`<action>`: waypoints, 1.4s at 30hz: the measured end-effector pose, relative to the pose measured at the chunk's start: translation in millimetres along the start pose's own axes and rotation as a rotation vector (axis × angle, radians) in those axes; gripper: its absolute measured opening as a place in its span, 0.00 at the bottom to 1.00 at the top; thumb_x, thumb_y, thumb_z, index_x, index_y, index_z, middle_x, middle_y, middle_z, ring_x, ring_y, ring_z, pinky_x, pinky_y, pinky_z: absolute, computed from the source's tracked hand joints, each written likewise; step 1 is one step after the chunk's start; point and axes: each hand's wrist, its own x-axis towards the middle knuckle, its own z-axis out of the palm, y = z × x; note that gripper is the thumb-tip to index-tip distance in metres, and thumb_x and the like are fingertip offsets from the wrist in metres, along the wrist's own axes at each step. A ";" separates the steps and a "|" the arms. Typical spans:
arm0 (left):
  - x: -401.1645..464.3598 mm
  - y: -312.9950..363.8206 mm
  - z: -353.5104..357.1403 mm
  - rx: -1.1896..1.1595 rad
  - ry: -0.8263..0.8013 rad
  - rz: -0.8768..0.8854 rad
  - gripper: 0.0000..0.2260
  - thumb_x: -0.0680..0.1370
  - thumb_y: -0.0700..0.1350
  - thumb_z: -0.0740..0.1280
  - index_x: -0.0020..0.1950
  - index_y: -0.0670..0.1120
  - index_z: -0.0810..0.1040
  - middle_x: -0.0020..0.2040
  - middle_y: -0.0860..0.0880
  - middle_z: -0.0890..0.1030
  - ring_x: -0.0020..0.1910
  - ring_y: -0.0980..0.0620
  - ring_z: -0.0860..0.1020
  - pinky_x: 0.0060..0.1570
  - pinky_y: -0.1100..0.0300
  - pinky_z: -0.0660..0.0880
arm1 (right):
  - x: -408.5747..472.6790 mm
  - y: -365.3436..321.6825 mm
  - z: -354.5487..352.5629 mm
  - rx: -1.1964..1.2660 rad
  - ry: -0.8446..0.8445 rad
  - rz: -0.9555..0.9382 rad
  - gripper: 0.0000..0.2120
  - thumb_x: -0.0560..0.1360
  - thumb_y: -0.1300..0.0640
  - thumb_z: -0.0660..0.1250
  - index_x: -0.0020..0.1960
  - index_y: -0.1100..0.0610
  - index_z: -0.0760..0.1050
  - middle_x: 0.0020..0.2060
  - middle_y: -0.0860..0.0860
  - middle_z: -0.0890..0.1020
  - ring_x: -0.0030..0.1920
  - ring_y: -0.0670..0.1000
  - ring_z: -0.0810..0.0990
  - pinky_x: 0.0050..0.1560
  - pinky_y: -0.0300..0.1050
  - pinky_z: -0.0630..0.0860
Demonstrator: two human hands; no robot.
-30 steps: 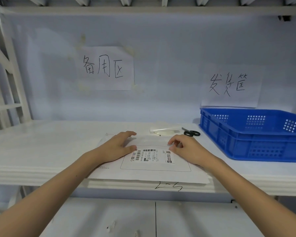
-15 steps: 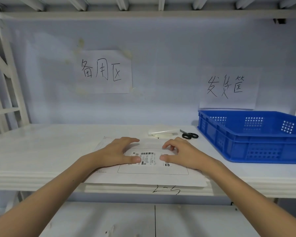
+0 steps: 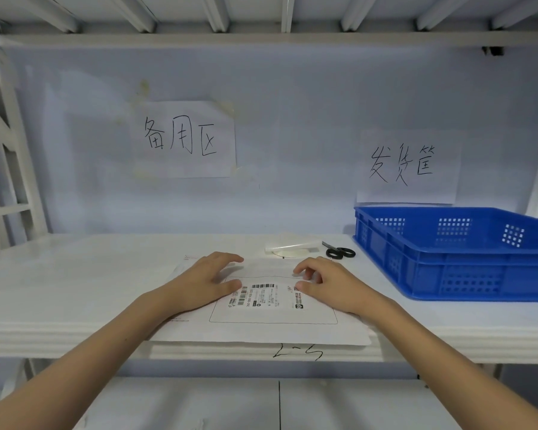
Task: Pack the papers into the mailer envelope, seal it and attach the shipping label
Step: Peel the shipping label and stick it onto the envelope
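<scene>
the mailer envelope (image 3: 261,332) lies flat at the front edge of the white desk (image 3: 75,274), its near edge hanging slightly over the lip. the shipping label (image 3: 266,295) sits inside the printed outline on the envelope's face, toward the upper part of that frame. the left hand (image 3: 204,282) rests flat on the envelope at the label's left end, fingers loosely spread, thumb touching the label's edge; its grip is wide and holds nothing. the right hand (image 3: 326,282) rests at the label's right end with fingers bent down onto the paper and the thumb on the label's corner; it presses rather than pinches, so that grip holds nothing either.

the step looks like smoothing the label down, with the packing and sealing seemingly done, though the flap cannot be seen.

risks from here: pressing from both ends toward the middle could trap a bubble or raise a crease across the barcode. uneven pressure could push the envelope further off the desk's lip. a corner left unpressed could peel.

tape (image 3: 291,247) and scissors (image 3: 339,252) lie behind the envelope, beside the blue crate (image 3: 466,268).
</scene>
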 end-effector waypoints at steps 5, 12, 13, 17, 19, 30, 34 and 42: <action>-21.9 14.4 -3.9 0.070 -0.102 0.065 0.19 0.78 0.64 0.62 0.69 0.64 0.67 0.71 0.64 0.67 0.70 0.61 0.66 0.71 0.58 0.63 | 0.0 0.8 0.7 0.050 0.020 0.000 0.08 0.78 0.56 0.65 0.56 0.49 0.78 0.46 0.48 0.77 0.39 0.41 0.72 0.42 0.32 0.69; -49.0 37.2 -10.0 0.081 -0.356 0.085 0.40 0.68 0.74 0.64 0.77 0.65 0.58 0.75 0.68 0.57 0.74 0.66 0.53 0.75 0.61 0.51 | 0.5 0.4 0.4 0.077 0.064 0.050 0.10 0.79 0.58 0.62 0.55 0.49 0.79 0.48 0.50 0.79 0.39 0.43 0.74 0.39 0.32 0.71; -49.9 37.9 -10.5 0.078 -0.369 0.079 0.43 0.65 0.77 0.63 0.77 0.66 0.57 0.76 0.67 0.55 0.75 0.65 0.52 0.76 0.58 0.51 | 0.4 0.3 0.2 0.080 0.069 0.059 0.10 0.78 0.58 0.62 0.55 0.49 0.79 0.48 0.50 0.80 0.40 0.43 0.75 0.40 0.33 0.72; -52.4 38.6 -7.2 0.107 -0.408 0.081 0.43 0.66 0.73 0.68 0.76 0.69 0.52 0.78 0.67 0.50 0.77 0.64 0.46 0.77 0.53 0.48 | -2.1 -3.0 -1.4 0.131 0.096 0.081 0.10 0.78 0.58 0.62 0.55 0.50 0.80 0.49 0.50 0.81 0.47 0.48 0.79 0.44 0.35 0.75; -52.6 38.9 -6.6 0.108 -0.397 0.079 0.41 0.67 0.71 0.70 0.76 0.70 0.54 0.77 0.68 0.49 0.76 0.65 0.45 0.77 0.55 0.48 | -1.3 -2.8 -2.7 0.170 0.121 0.100 0.10 0.78 0.59 0.62 0.54 0.51 0.80 0.50 0.49 0.81 0.50 0.49 0.80 0.47 0.37 0.76; -52.7 49.0 -19.3 -0.004 -0.197 0.100 0.24 0.66 0.70 0.71 0.62 0.69 0.76 0.61 0.68 0.78 0.60 0.68 0.74 0.65 0.64 0.70 | 1.1 -4.0 -13.4 0.488 0.443 0.253 0.11 0.81 0.57 0.59 0.55 0.53 0.80 0.55 0.48 0.81 0.54 0.46 0.78 0.46 0.36 0.71; -51.7 53.2 -25.1 -0.031 -0.129 0.051 0.24 0.63 0.72 0.70 0.58 0.71 0.76 0.55 0.63 0.83 0.57 0.69 0.78 0.62 0.60 0.74 | 1.1 -4.8 -15.8 0.511 0.457 0.291 0.15 0.81 0.54 0.55 0.60 0.53 0.77 0.57 0.47 0.79 0.57 0.47 0.76 0.53 0.41 0.68; -55.2 61.8 -34.3 0.058 0.044 0.136 0.19 0.75 0.65 0.65 0.65 0.64 0.77 0.39 0.67 0.83 0.39 0.72 0.76 0.43 0.72 0.68 | 5.3 -6.6 -32.0 0.800 0.587 0.458 0.16 0.81 0.58 0.52 0.59 0.59 0.76 0.58 0.55 0.78 0.56 0.53 0.74 0.45 0.43 0.69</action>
